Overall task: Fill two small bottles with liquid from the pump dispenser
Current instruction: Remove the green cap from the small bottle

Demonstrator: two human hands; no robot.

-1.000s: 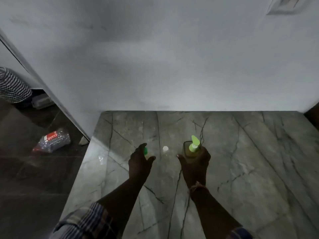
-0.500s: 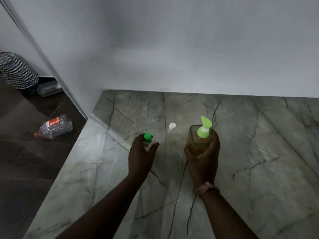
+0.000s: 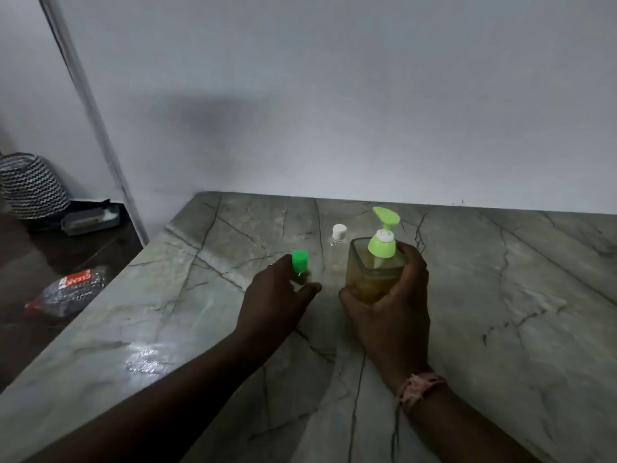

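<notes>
Wrapping its grip round the pump dispenser point(image 3: 375, 265), the right hand point(image 3: 389, 305) holds it upright on the counter point(image 3: 500, 295). The left hand point(image 3: 277, 295) has its fingers curled about the green-capped bottle point(image 3: 299, 267), just beside. A white-capped bottle point(image 3: 338, 240) stands behind, between them. Both caps are on, so filling looks not yet begun; the next move likely calls for unscrewing the green cap.
</notes>
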